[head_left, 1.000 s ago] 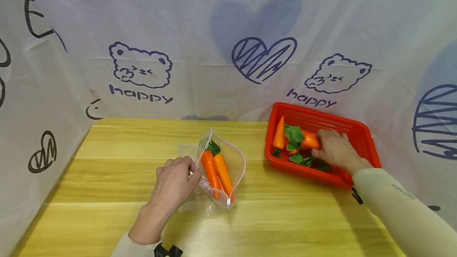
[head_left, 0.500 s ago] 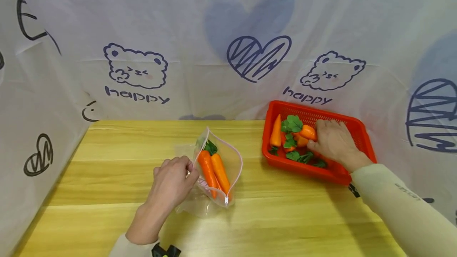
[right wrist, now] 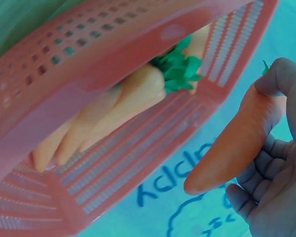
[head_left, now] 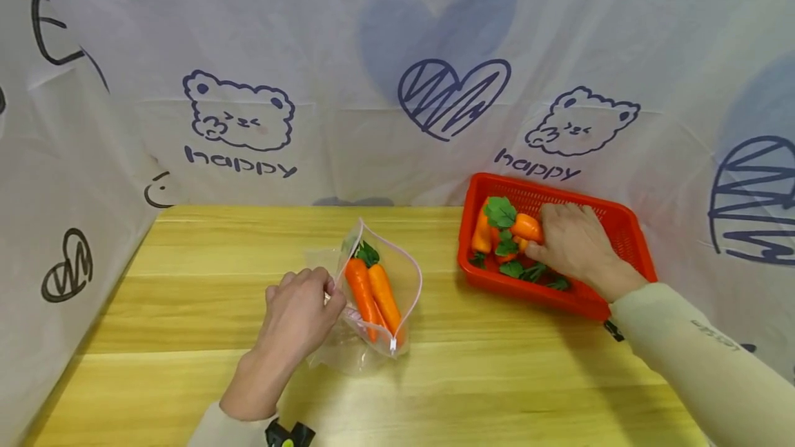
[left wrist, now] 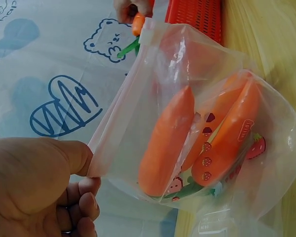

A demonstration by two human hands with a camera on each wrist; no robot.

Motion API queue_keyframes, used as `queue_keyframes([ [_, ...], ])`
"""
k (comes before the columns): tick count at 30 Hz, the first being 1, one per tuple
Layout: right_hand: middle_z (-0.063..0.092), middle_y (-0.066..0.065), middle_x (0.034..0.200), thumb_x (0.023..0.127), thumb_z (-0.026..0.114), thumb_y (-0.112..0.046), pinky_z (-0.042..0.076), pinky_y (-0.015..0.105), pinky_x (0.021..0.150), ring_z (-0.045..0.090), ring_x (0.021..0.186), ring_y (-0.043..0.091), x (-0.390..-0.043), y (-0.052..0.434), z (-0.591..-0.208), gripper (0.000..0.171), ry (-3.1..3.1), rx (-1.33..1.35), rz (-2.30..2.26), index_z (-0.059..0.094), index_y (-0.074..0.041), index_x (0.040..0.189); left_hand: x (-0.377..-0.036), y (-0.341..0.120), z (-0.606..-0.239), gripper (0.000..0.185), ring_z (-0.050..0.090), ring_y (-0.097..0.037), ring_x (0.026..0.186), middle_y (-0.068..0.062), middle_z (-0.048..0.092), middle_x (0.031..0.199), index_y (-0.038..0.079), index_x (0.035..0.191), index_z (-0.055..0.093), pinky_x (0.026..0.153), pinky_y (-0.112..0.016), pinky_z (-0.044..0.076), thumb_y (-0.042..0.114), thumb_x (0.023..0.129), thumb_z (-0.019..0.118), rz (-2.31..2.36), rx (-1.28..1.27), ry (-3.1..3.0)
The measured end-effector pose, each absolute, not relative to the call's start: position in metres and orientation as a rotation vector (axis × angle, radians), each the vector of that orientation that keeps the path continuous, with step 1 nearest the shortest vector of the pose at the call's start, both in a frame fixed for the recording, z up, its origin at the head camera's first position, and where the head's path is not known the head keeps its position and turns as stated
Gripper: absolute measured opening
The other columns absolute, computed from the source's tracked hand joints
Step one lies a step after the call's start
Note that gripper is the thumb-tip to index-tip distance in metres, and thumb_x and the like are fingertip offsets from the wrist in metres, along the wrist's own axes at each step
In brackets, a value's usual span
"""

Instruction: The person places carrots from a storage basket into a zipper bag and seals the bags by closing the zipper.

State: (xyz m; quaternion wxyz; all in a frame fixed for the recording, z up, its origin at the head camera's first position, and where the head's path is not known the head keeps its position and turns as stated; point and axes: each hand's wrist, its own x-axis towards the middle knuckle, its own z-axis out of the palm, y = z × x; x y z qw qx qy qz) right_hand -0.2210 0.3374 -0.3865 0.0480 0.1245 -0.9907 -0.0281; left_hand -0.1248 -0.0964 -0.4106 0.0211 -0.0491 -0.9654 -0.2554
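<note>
My left hand [head_left: 301, 309] pinches the pink zip edge of a clear plastic bag [left wrist: 177, 54] between thumb and fingers. The bag's mouth gapes, its white slider [head_left: 393, 344] at the near end. Inside lie orange carrots [head_left: 386, 299] with green tops, three showing in the left wrist view. My right hand [head_left: 574, 243] grips another carrot [right wrist: 232, 143] over the red basket [head_left: 640, 254]; the thumb presses near its leafy end, and its tapered tip points away from the palm. In the head view the hand hides part of this carrot.
More carrots [right wrist: 133, 96] with leafy tops lie in the basket's left half. The basket stands at the back right of the wooden table [head_left: 484, 378], against a printed cloth [head_left: 348, 143] that also walls the left side.
My right hand has shifted slightly left and up in the head view, bringing its carrot and leaves over the basket's left part. The left hand keeps its hold on the bag.
</note>
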Motion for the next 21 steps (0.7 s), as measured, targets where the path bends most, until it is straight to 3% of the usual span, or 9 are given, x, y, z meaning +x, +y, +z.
queue_keyframes([
  [9,0.056,0.009,0.084,0.085,0.077,-0.038,0.034,0.043,0.077,0.050,0.082,0.031,-0.211,0.302,-0.377,0.043,-2.996,0.450,-0.009,0.055,-0.004,0.102,-0.125,-0.096,-0.417,0.019,0.046,-0.026,0.070,-0.002,0.049,0.069,0.011,0.076,0.056,0.070,-0.041,0.033,0.015,0.092,0.066,-0.560,-0.241,-2.848],
  [21,0.054,0.006,0.077,0.083,0.075,-0.036,0.035,0.038,0.071,0.051,0.072,0.027,-0.194,0.260,-0.358,0.039,-2.977,0.499,0.056,0.055,-0.006,0.095,-0.126,-0.096,-0.423,0.019,0.045,-0.027,0.066,-0.003,0.046,0.066,0.008,0.074,0.053,0.067,-0.039,0.033,0.009,0.088,0.067,-0.503,-0.275,-2.701],
])
